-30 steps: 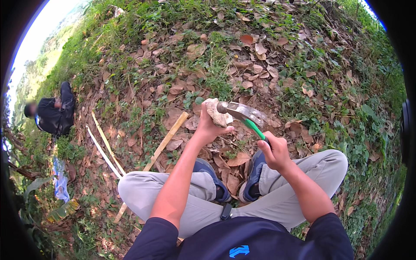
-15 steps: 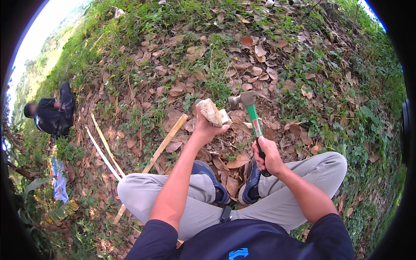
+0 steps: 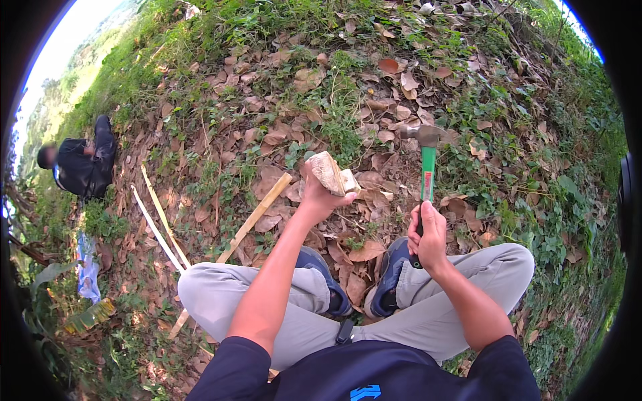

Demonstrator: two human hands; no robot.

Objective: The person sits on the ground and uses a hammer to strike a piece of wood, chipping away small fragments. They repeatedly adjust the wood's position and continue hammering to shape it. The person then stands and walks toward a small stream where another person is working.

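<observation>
My left hand is closed around a chunky wooden block with a pale, rough face, raised in front of my feet. A smaller squared piece of wood sits against the block's right side; whether the two are joined I cannot tell. To the right, my right hand is wrapped around the dark grip of a claw hammer with a green handle. The steel head points away from me, up and to the right of the wood, apart from it.
A long wooden stick lies left of my left forearm, partly under my knee. Two thin pale strips lie farther left. Beyond are a seated person in dark clothes and a blue-white plastic sheet. Dry leaves and weeds cover the sloping ground.
My right hand has swung the hammer to the right and slightly away from me, widening its gap from the wood. The left hand and the block have barely moved.
</observation>
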